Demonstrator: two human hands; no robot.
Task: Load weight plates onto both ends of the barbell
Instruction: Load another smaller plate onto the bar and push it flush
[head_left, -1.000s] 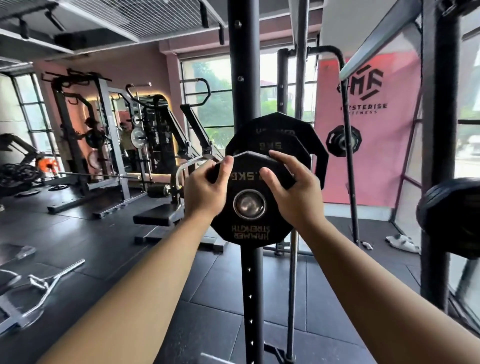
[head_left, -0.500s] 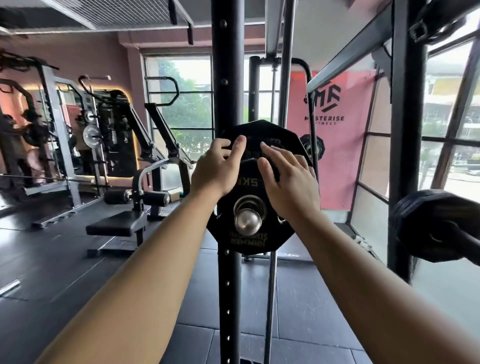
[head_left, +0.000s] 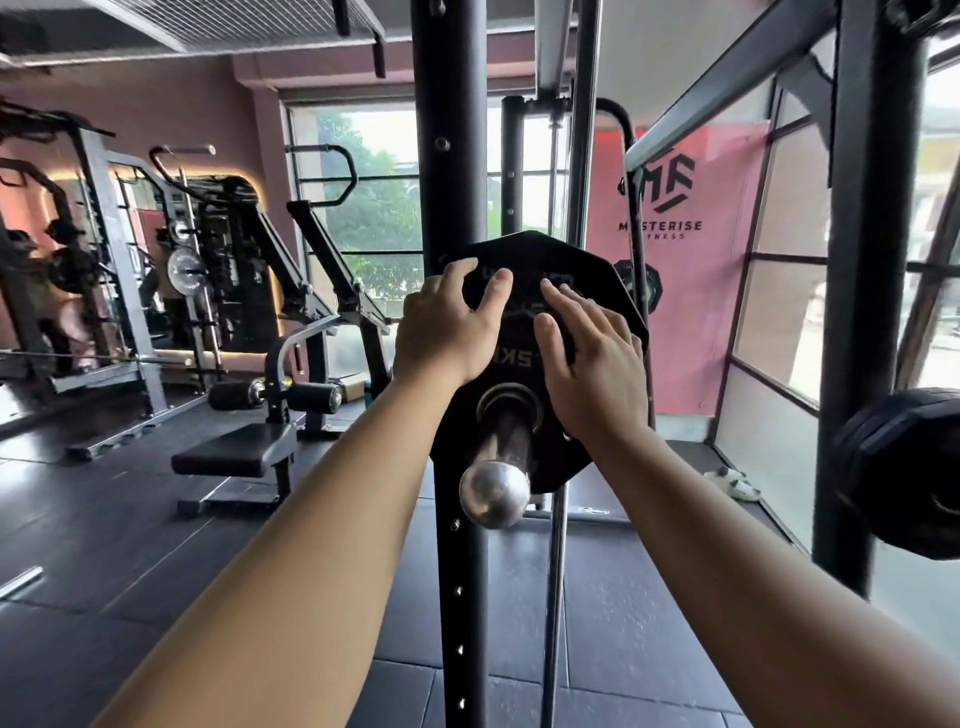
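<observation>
Two spread hands, our left hand (head_left: 447, 332) and right hand (head_left: 595, 369), push flat on the weight plate (head_left: 558, 460), above the barbell end (head_left: 496, 493).

1. the barbell sleeve (head_left: 501, 467) juts toward the camera at frame centre, in front of a black upright (head_left: 460, 597).
2. black weight plates (head_left: 597, 270) sit threaded on it, set well back from its rounded steel end.
3. the dark tiled floor (head_left: 130, 545) fills the lower frame.
4. a padded seat machine (head_left: 234, 457) stands on the floor at centre left.
5. a pair of white shoes (head_left: 735, 483) lies on the floor at right.
</observation>
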